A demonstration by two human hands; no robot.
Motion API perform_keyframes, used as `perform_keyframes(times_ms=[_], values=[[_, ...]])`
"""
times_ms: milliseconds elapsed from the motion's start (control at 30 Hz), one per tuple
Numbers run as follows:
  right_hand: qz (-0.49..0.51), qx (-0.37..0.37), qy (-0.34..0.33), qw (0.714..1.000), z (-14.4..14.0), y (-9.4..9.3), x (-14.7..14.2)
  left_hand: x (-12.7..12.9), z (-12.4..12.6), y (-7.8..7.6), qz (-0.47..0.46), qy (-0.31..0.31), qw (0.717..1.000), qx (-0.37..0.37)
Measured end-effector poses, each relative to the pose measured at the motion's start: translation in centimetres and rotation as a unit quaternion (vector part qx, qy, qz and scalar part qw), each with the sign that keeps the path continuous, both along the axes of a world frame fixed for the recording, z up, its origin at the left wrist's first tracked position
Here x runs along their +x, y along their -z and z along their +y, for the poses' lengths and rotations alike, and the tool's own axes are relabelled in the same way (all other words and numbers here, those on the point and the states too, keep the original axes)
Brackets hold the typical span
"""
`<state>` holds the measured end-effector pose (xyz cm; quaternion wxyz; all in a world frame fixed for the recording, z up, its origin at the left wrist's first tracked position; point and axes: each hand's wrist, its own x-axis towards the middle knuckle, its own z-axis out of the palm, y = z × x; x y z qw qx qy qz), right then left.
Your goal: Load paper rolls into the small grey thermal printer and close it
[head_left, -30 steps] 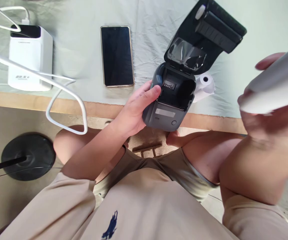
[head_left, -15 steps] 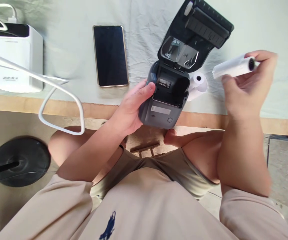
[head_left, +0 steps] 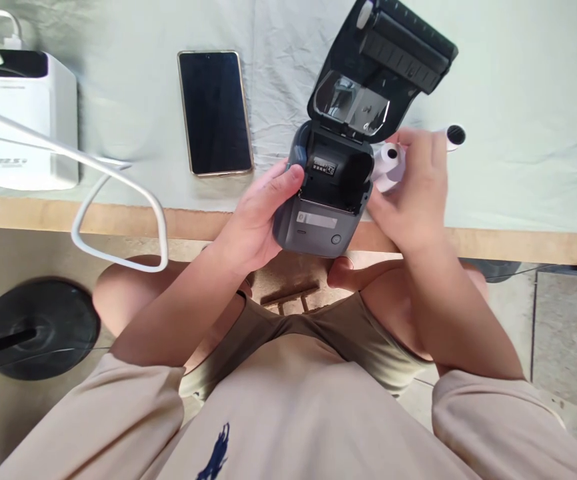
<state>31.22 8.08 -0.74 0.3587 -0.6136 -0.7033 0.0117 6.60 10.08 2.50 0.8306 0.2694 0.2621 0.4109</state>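
Head view looks down on a small dark grey label printer [head_left: 321, 220] at the near edge of the cloth-covered table [head_left: 508, 120]. Its lid [head_left: 383, 60] is swung fully back, showing a clear window panel and a ribbed black roller block on its inner face. The paper bay is open and dark, with a small printed sticker on its far wall; the front panel carries a pale strip and a round button.

The left hand [head_left: 255, 223] grips the printer's left side, thumb pressed on the bay's upper left corner, the other fingers curled underneath and mostly hidden. The right hand [head_left: 413, 193] sits against the printer's right side, fingers closed around a white paper roll [head_left: 453, 135]; only the roll's dark-cored end pokes out beyond the fingertips. A second white roll [head_left: 389, 163] lies on the cloth just beside the printer, under the right hand's knuckles; whether the fingers touch it cannot be told.

Half a second ago the right hand was raised well out to the right of the printer, pinching the roll in the open air with most of its length visible. It has since come down and in, right beside the bay. The left hand's hold has not changed.

Left of the left thumb lie a dark phone [head_left: 215, 112], then a white power bank [head_left: 27, 120] with a white cable [head_left: 118, 180] looping off the table edge.
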Motion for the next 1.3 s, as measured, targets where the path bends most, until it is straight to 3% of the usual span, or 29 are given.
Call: perform_keyframes(times_ms=[100,267,400,467,567,633,767,1033,1300], values=[[0.013,-0.054,0.018,0.998,0.5,0.7,-0.2,0.1,-0.1,-0.4,0.028,-0.009,0.999,-0.027],[0.081,-0.034,-0.017,0.996,1.5,1.2,1.3,0.0,-0.3,-0.3,0.030,-0.018,0.999,-0.033],[0.193,0.112,-0.058,0.973,1.8,0.1,1.6,-0.2,-0.3,0.6,0.025,-0.014,1.000,-0.009],[0.175,0.177,-0.084,0.965,0.9,-1.7,0.4,-0.2,-0.3,1.1,0.016,-0.003,1.000,0.006],[0.082,0.113,-0.117,0.983,-1.3,-4.5,-2.5,-0.1,-0.5,1.4,0.012,0.007,1.000,0.027],[0.019,0.103,-0.111,0.988,-2.2,-5.5,-4.1,-0.1,-0.7,1.4,0.017,0.001,0.999,0.036],[-0.042,0.080,-0.107,0.990,-2.0,-5.1,-5.0,-0.3,-1.1,1.0,0.025,-0.004,0.999,0.039],[-0.029,0.163,-0.138,0.976,-2.1,-4.8,-5.7,-0.1,-0.5,1.5,0.003,-0.008,1.000,0.011],[-0.035,0.120,-0.185,0.975,-2.6,-3.8,-5.3,-0.4,-0.6,1.1,0.019,-0.018,1.000,0.016]])
